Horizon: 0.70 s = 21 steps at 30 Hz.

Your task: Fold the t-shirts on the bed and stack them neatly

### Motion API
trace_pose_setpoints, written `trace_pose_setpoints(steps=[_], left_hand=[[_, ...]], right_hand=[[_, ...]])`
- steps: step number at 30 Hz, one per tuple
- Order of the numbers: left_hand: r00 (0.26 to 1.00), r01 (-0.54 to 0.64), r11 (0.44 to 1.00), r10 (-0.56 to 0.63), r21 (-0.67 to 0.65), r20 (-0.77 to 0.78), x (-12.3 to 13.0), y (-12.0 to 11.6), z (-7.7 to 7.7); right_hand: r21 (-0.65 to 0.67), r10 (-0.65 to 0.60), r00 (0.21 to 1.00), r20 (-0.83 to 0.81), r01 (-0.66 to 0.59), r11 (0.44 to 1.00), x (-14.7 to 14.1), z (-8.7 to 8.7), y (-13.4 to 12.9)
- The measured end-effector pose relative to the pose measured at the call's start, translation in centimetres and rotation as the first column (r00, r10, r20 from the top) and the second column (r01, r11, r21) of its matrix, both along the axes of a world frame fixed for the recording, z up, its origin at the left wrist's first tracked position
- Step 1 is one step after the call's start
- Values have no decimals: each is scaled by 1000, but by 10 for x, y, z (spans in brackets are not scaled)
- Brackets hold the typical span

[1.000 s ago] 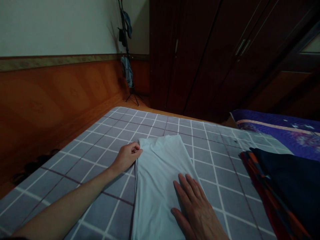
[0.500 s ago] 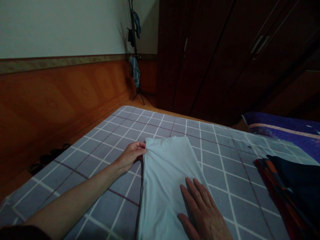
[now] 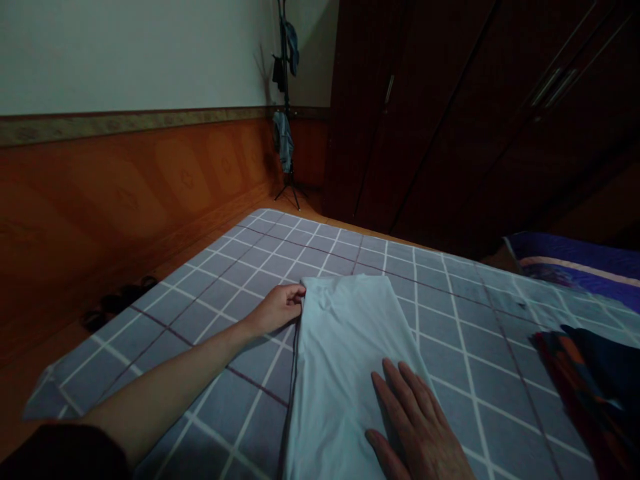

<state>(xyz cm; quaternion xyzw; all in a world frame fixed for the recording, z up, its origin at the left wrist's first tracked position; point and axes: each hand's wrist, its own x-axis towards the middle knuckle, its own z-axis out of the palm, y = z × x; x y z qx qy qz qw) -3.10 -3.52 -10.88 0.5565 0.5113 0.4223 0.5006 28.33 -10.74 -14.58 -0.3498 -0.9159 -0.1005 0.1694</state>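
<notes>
A pale, light-blue or white cloth garment [image 3: 350, 347] lies folded in a long strip on the grey checked bedding [image 3: 240, 267], its near end cut off by the frame. At its far left corner my left hand [image 3: 281, 307] has its fingers closed on the edge of the fabric; the fingertips are partly hidden. My right hand [image 3: 417, 427] rests palm down on the right side of the garment, fingers spread. Small wrinkles show in the fabric near the left hand.
Dark folded clothes [image 3: 600, 373] lie at the right. Beyond are a purple bedcover [image 3: 575, 263], a dark wardrobe [image 3: 425, 120] and a coat stand [image 3: 286, 87] with hanging items. Dark shoes [image 3: 117, 300] sit on the floor at left.
The view has turned slightly left, so the scene sits further right. My left fingers look more curled at the garment's corner. My right hand stays spread on the fabric.
</notes>
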Motion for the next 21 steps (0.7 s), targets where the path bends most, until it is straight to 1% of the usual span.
trace_pose_setpoints(steps=[2,4,7,10,12,14,17,19,21], left_hand=[[997,-79,996,79,-32,12,2,0,-3],[991,-128,991,129,-25,27,3,-1,-4],[989,-129,991,127,29,70,5,-2,-3],[989,-103,994,100,21,112,5,-2,0],[992,-115,991,112,61,59,3,-2,1],[988,-138,983,146,118,-58,2,-1,1],[964,-172,975,196,141,-180,3,-2,-2],[958,-194,972,217,131,-190,5,-3,-3],[962,-193,977,207,93,-178,6,-3,-4]], right_hand=[[4,1,1000,14,-1,1000,0,0,1],[25,11,1000,26,-11,1000,0,1,1],[61,21,999,43,-23,998,-1,2,2],[75,25,998,52,-29,997,-2,1,2],[83,28,999,42,-31,996,-2,1,2],[76,24,999,33,-26,997,-2,1,2],[57,19,999,35,-21,998,-1,2,2],[75,26,999,42,-30,997,-1,2,2],[105,32,998,53,-37,994,-1,1,2]])
